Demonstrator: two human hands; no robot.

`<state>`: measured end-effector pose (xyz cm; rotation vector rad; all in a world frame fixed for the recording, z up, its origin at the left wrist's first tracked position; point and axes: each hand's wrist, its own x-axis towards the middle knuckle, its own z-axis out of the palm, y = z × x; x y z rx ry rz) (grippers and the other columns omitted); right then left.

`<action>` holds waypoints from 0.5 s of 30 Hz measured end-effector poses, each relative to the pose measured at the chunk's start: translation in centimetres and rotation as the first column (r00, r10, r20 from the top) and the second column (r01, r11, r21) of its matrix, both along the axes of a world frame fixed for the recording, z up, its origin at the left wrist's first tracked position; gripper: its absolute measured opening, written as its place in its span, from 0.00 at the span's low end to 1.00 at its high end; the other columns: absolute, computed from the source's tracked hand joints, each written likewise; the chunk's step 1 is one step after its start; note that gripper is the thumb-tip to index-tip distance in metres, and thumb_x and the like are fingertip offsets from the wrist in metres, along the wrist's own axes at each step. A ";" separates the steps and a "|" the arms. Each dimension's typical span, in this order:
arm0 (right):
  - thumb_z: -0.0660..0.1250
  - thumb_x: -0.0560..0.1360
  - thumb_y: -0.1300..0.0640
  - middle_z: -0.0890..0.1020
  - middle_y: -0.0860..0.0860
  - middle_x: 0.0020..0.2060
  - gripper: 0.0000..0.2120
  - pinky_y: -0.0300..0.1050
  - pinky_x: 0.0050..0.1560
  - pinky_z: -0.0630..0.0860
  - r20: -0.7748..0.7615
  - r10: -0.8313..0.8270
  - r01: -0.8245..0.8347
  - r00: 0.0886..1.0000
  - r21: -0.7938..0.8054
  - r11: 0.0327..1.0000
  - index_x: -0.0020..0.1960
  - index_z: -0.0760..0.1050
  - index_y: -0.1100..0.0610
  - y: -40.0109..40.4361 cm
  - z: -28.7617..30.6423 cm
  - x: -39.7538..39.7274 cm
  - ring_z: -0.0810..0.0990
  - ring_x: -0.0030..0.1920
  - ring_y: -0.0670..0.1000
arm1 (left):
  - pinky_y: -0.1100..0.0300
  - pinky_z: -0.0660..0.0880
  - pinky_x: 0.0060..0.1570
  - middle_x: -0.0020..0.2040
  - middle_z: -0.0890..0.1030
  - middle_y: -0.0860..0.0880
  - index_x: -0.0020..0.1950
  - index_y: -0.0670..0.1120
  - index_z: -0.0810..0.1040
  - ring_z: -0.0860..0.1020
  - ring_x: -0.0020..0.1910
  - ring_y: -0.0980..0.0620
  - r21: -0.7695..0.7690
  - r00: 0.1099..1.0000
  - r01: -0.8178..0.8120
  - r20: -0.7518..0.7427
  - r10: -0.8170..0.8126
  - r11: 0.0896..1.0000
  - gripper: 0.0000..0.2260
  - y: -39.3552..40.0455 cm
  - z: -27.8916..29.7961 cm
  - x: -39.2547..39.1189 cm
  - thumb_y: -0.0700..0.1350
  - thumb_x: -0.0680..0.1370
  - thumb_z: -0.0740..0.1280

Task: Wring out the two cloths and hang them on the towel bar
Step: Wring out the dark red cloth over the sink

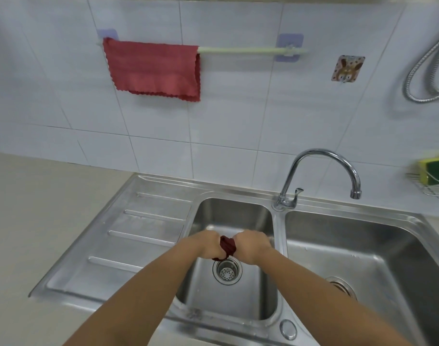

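A dark red wet cloth (227,246) is twisted into a tight roll between my hands, above the drain of the small left basin (228,216). My left hand (206,244) grips its left end and my right hand (252,246) grips its right end, both fists closed. Most of the cloth is hidden inside my hands. A second red cloth (153,67) hangs spread over the left half of the pale green towel bar (240,50) on the tiled wall. The bar's right half is bare.
A chrome faucet (323,168) arcs over the divider toward the large right basin (350,258). A ribbed drainboard (128,236) lies left of the basins. A yellow-green sponge (434,172) sits in a wire rack at the right edge. A shower hose (423,71) loops at the upper right.
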<state>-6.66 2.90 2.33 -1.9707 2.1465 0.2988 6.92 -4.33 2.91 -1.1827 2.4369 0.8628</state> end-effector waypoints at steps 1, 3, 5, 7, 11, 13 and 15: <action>0.59 0.72 0.53 0.78 0.50 0.36 0.09 0.42 0.31 0.68 -0.035 0.018 -0.018 0.999 -0.014 1.000 0.42 0.77 0.55 0.1 -0.1 0.0 0.75 0.34 0.54 | 0.60 0.66 0.31 0.34 0.75 0.49 0.36 0.45 0.75 0.72 0.33 0.49 0.041 1.000 -0.028 -0.005 0.028 0.999 0.05 0.2 0.0 0.0 0.46 0.68 0.67; 0.59 0.72 0.53 0.78 0.50 0.35 0.10 0.43 0.33 0.68 -0.061 0.026 -0.028 0.998 -0.042 0.999 0.41 0.77 0.55 0.4 -0.2 0.0 0.75 0.34 0.54 | 0.60 0.63 0.30 0.30 0.71 0.50 0.31 0.46 0.71 0.69 0.31 0.50 0.116 0.996 -0.082 -0.036 0.087 0.990 0.07 0.6 -0.1 -0.1 0.44 0.66 0.66; 0.58 0.72 0.53 0.78 0.50 0.35 0.11 0.43 0.34 0.69 -0.047 0.009 -0.012 0.999 -0.064 0.998 0.42 0.78 0.55 0.5 -0.5 0.0 0.75 0.34 0.53 | 0.59 0.62 0.30 0.29 0.70 0.50 0.29 0.46 0.69 0.67 0.30 0.50 0.153 0.992 -0.106 -0.054 0.115 0.983 0.07 0.7 0.1 -0.2 0.44 0.64 0.65; 0.58 0.72 0.53 0.78 0.50 0.35 0.12 0.44 0.34 0.70 -0.036 -0.007 0.004 0.999 -0.080 0.997 0.42 0.78 0.55 0.7 -0.8 0.1 0.75 0.34 0.53 | 0.58 0.62 0.30 0.30 0.70 0.49 0.29 0.46 0.69 0.67 0.30 0.50 0.167 0.991 -0.105 -0.058 0.117 0.980 0.06 0.8 0.2 -0.2 0.44 0.64 0.65; 0.59 0.72 0.55 0.81 0.51 0.38 0.10 0.43 0.36 0.72 0.018 -0.085 0.086 0.996 -0.066 0.994 0.43 0.78 0.55 0.7 -0.8 -0.3 0.76 0.36 0.53 | 0.57 0.67 0.35 0.35 0.75 0.49 0.35 0.44 0.74 0.73 0.34 0.49 0.092 0.991 -0.060 -0.114 0.070 0.994 0.06 0.9 -0.2 -0.3 0.46 0.70 0.65; 0.61 0.70 0.54 0.79 0.51 0.38 0.08 0.43 0.38 0.74 0.150 -0.185 0.184 0.971 0.019 0.983 0.43 0.77 0.55 0.4 -0.6 -0.8 0.77 0.38 0.54 | 0.57 0.70 0.41 0.42 0.78 0.48 0.47 0.43 0.75 0.77 0.43 0.48 0.043 0.986 -0.020 -0.165 0.027 0.999 0.07 0.9 -0.6 0.0 0.46 0.74 0.67; 0.66 0.69 0.54 0.78 0.53 0.37 0.07 0.44 0.37 0.73 0.331 -0.319 0.271 0.888 0.183 0.945 0.42 0.77 0.57 0.2 -0.6 -1.3 0.76 0.36 0.53 | 0.57 0.72 0.44 0.47 0.77 0.48 0.57 0.44 0.69 0.76 0.46 0.49 0.038 0.969 -0.032 -0.244 0.040 0.999 0.15 1.0 -1.2 0.4 0.43 0.73 0.70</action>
